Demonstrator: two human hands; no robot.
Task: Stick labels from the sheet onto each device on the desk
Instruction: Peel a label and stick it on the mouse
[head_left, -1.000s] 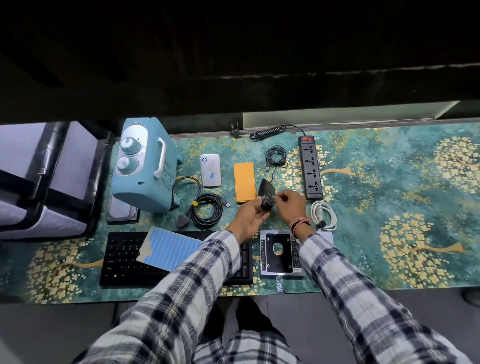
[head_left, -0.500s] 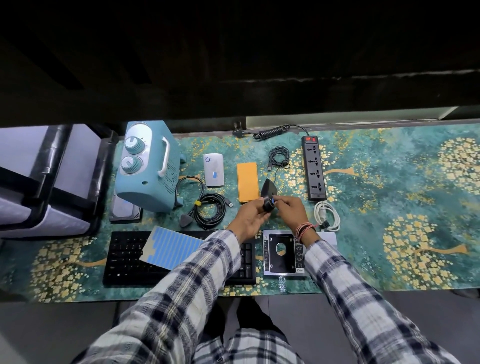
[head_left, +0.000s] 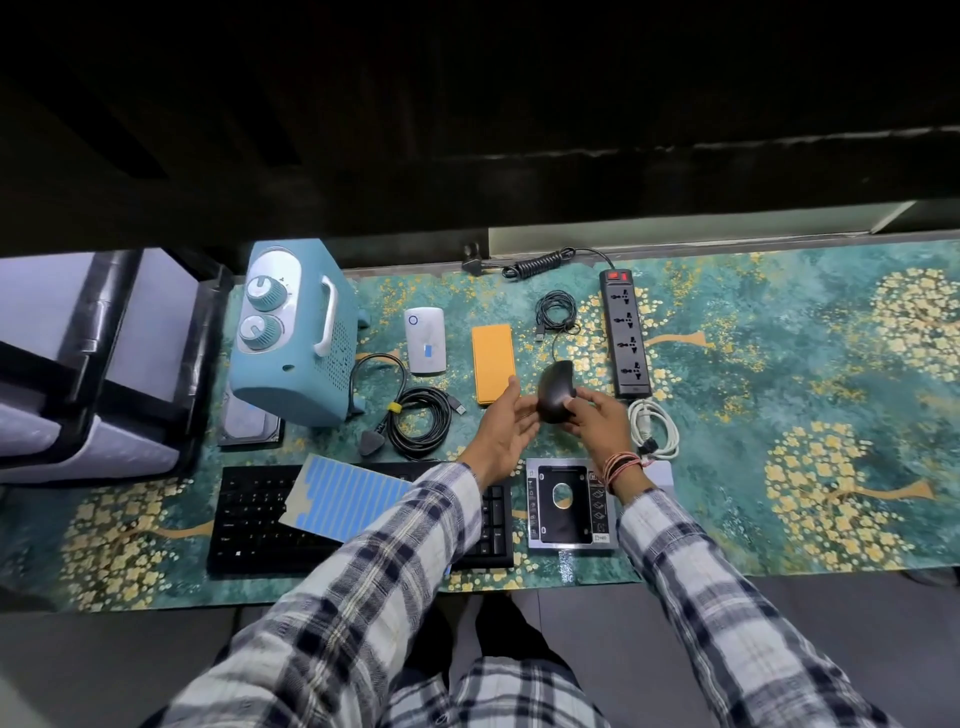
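My right hand (head_left: 597, 421) holds a black wired mouse (head_left: 556, 392) just above the desk, its cable running back to a coil (head_left: 556, 312). My left hand (head_left: 501, 431) is open beside the mouse, palm up, fingers spread, touching nothing I can make out. The label sheet (head_left: 345, 496), blue strips on grey backing, lies across the black keyboard (head_left: 260, 525). A white router (head_left: 426, 340) carries a blue label. An orange power bank (head_left: 493, 364), a black power strip (head_left: 626, 338) and a drive caddy (head_left: 566, 506) lie around my hands.
A teal heater (head_left: 291, 343) stands at the left with a hard drive (head_left: 249, 428) beside its base. Black coiled cables (head_left: 418, 421) and a white cable (head_left: 654, 428) lie on the patterned green mat (head_left: 779, 389). A chair (head_left: 93, 364) is at far left.
Both hands gripped the mouse before. My left hand has let go and opened, and my right hand has turned the mouse over so its top faces up.
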